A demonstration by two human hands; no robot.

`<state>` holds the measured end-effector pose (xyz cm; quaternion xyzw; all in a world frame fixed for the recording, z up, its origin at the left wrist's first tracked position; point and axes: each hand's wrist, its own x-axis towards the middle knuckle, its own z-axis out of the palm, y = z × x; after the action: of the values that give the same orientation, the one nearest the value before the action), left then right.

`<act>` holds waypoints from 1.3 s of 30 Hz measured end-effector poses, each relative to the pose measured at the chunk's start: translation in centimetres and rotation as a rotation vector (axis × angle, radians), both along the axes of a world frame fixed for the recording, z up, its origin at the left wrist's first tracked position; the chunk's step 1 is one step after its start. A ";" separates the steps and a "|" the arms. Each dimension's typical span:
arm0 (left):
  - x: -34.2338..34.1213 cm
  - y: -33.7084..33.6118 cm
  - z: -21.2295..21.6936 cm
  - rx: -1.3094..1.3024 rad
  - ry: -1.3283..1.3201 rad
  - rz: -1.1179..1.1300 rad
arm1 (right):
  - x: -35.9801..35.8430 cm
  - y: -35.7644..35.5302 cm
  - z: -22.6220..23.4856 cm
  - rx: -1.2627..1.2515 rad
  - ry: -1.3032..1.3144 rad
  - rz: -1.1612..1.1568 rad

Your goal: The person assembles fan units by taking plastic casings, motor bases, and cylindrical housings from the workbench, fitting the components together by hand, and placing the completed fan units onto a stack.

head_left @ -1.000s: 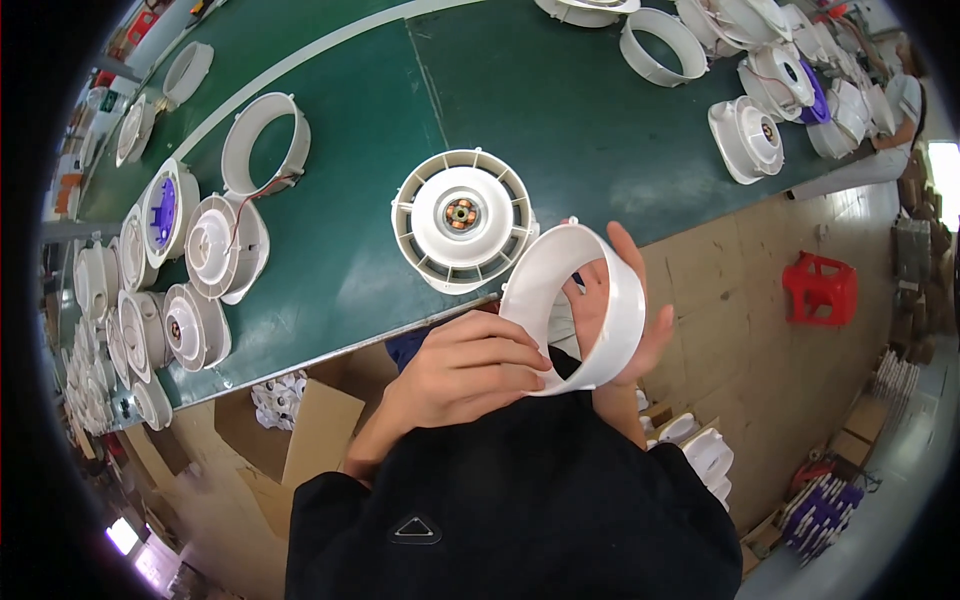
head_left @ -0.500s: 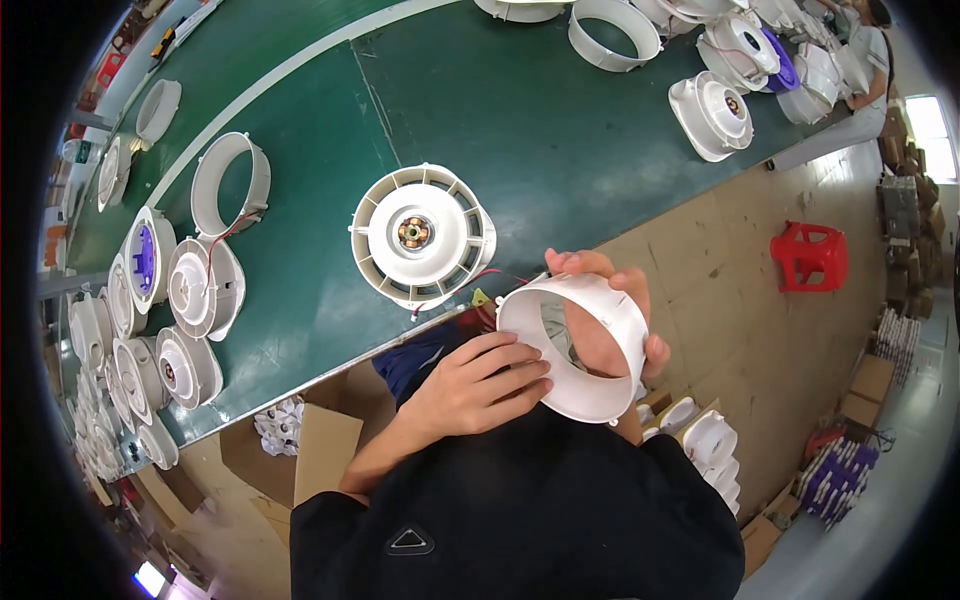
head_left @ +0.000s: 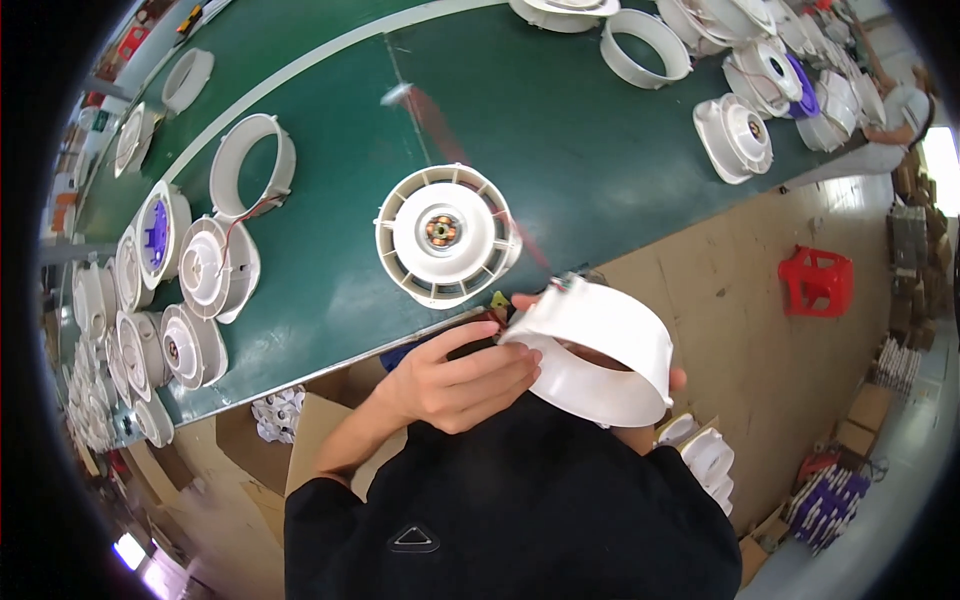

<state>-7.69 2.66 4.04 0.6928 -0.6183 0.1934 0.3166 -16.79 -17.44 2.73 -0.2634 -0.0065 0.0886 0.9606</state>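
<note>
A wide white plastic ring [head_left: 615, 325] is held tilted just off the table's near edge. My right hand [head_left: 679, 380] grips it from behind; mostly hidden by the ring, it shows only fingertips. My left hand [head_left: 460, 382] has its fingers bent against the ring's left rim, thumb side hidden. From a small fitting on the ring's upper edge, a red wire [head_left: 520, 235], smeared by motion, runs up over the table to a blurred white end [head_left: 396, 95]. Left of the ring lies a round white fan housing [head_left: 446, 262] with copper coils at its centre.
White rings and fan housings crowd the green table [head_left: 330, 290] on the left, and more stand at the far right near another person [head_left: 895, 125]. Under the table edge is an open carton [head_left: 320, 430] beside white parts. A red stool [head_left: 815, 281] stands on the floor.
The ring has tipped, its outer wall now turned more upward, and my right hand has slipped mostly behind it. The red wire has swung out over the table. The view has shifted slightly.
</note>
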 end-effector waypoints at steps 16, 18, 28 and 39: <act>11.3 7.3 -4.5 -0.351 0.792 0.462 | 8.6 -1.1 6.7 -1.579 -0.940 -0.131; 13.0 6.5 -5.4 -0.357 0.822 0.431 | 10.9 0.9 6.7 -1.786 -0.990 0.029; 12.9 6.7 -5.6 -0.238 0.693 0.317 | 12.6 3.1 5.1 -2.002 -0.798 0.050; 12.7 6.6 -6.0 -0.212 0.712 0.301 | 13.3 4.1 5.1 -1.901 -0.713 -0.012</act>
<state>5.05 9.28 -1.92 0.7630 -0.3381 0.0482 0.5489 -3.48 -13.38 7.85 -0.9295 -0.2182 -0.0314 0.2957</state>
